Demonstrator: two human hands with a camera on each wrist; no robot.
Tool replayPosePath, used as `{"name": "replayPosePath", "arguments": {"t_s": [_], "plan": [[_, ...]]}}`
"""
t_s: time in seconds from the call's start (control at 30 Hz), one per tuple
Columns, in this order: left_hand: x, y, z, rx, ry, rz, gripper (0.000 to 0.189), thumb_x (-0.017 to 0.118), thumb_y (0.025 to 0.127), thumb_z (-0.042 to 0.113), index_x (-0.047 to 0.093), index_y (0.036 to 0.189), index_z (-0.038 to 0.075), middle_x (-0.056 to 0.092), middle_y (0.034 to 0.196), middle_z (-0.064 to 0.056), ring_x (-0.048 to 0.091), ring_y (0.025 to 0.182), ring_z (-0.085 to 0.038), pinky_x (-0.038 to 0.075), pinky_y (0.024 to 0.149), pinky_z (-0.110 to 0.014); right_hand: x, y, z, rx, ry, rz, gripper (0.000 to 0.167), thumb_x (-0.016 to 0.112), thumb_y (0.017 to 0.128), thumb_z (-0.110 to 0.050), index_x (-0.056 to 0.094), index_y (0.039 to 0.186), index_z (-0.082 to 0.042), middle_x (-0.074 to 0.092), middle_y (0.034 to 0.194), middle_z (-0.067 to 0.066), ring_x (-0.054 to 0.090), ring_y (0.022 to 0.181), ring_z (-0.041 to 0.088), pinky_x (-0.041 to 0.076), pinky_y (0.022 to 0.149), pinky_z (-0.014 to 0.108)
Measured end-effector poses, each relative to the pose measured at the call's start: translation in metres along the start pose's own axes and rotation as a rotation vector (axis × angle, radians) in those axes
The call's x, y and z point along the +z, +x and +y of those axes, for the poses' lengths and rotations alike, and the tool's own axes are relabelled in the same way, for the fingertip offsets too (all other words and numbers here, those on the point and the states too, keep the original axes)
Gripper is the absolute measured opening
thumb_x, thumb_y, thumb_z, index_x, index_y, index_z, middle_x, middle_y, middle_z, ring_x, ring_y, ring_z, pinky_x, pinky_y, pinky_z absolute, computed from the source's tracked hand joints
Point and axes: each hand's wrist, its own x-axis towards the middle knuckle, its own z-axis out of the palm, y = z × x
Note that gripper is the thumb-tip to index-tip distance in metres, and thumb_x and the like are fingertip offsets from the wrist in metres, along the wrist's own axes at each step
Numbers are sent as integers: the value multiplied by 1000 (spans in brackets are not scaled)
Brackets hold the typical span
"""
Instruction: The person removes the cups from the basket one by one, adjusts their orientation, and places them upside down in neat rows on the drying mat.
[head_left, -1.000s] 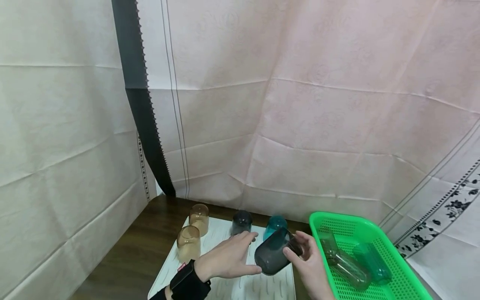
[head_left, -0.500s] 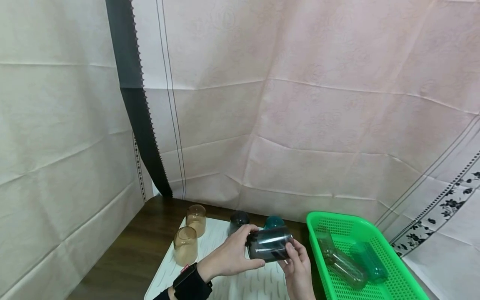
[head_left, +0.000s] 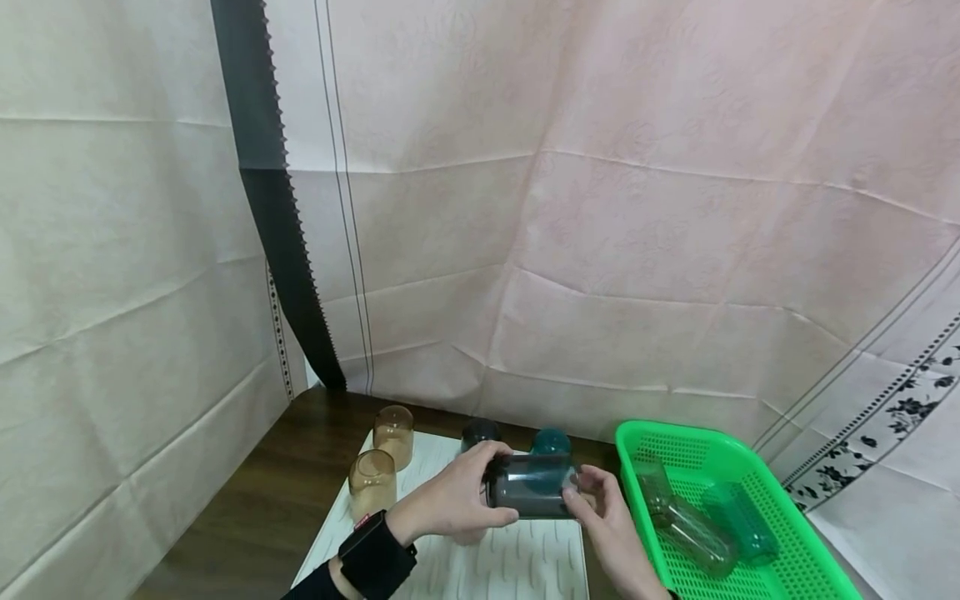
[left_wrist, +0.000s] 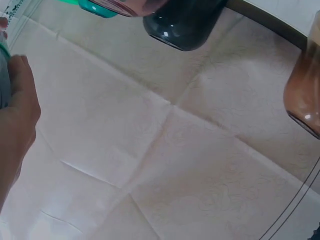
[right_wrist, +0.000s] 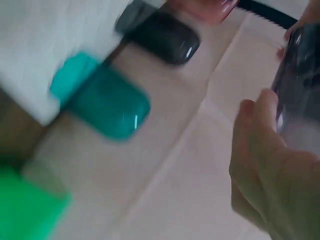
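The left grip (head_left: 452, 498) and right grip (head_left: 609, 523) both grasp a grey glass (head_left: 528, 490), one at each end, holding it sideways above the white board (head_left: 517, 560). A dark glass (head_left: 480, 432) and a teal glass (head_left: 551, 442) stand behind it; two amber glasses (head_left: 372, 485) stand to the left, a green basket (head_left: 678, 451) to the right.

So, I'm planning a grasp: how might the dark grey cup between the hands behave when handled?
The dark grey cup would probably roll if laid sideways, being cylindrical. Its glossy wall suggests it could be slippery. It seems stiff: no dent shows between the left hand and right hand.
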Motion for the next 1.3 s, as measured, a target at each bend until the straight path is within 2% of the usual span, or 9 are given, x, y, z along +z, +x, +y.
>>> {"name": "replayPosePath", "arguments": {"t_s": [0.13,0.27,0.4,0.6,0.73,0.93,1.07,1.2,1.3], "plan": [[-3,2,-4,-10,26,-25,64,70,80,45,43,132,18,48,117,6,50,98,-9,44,83,-29,-12,1,-5,-142,-312,11,70,68,86,-40,35,134,-2,44,130,19,49,116,34,44,91,49],[-5,6,-7,-11,43,-44,62,71,79,45,45,129,18,48,115,7,50,97,-9,44,82,-28,-18,2,-17,-286,-602,-48,80,76,77,-43,40,134,-2,44,131,15,46,117,30,43,91,50],[-5,9,-8,-6,29,-54,61,70,80,44,45,129,18,48,114,7,50,97,-9,45,81,-27,-17,6,-29,-484,-853,-99,83,83,69,-40,46,133,-1,46,128,13,43,117,28,45,89,45],[-3,13,-8,-5,39,-51,62,70,81,45,44,130,17,49,114,7,51,95,-7,46,80,-25,-10,18,-33,-791,-1105,-117,88,86,62,-43,49,129,0,48,120,13,43,110,28,48,84,36],[0,15,-7,-11,43,-47,62,70,81,46,45,130,17,49,114,7,51,95,-7,45,80,-25,-2,23,-30,-890,-1181,-147,87,87,60,-43,52,126,-1,50,116,14,45,105,29,47,84,40],[1,15,-5,-23,60,-52,64,70,81,47,44,131,16,49,116,6,50,95,-7,45,79,-25,7,22,-28,-889,-1279,-180,86,86,61,-47,52,125,-1,53,112,13,48,95,27,49,77,40],[-3,10,-3,-33,71,-79,72,68,81,50,39,138,17,47,125,4,50,103,-8,45,85,-29,9,18,-26,-826,-1216,-154,85,86,61,-47,53,124,-1,53,110,12,49,92,25,50,76,38],[-14,2,-1,-39,127,-88,85,70,80,51,30,146,17,43,134,-2,48,114,-13,44,91,-35,9,16,-19,-646,-1022,-133,81,85,63,-44,53,124,-1,53,110,10,49,93,22,50,72,34],[-23,-5,-1,-34,238,-73,77,68,83,47,36,144,14,45,133,-7,50,115,-18,45,89,-37,10,17,-10,-463,-863,-93,81,84,64,-45,52,124,-2,52,109,8,48,93,21,50,68,34]]}}
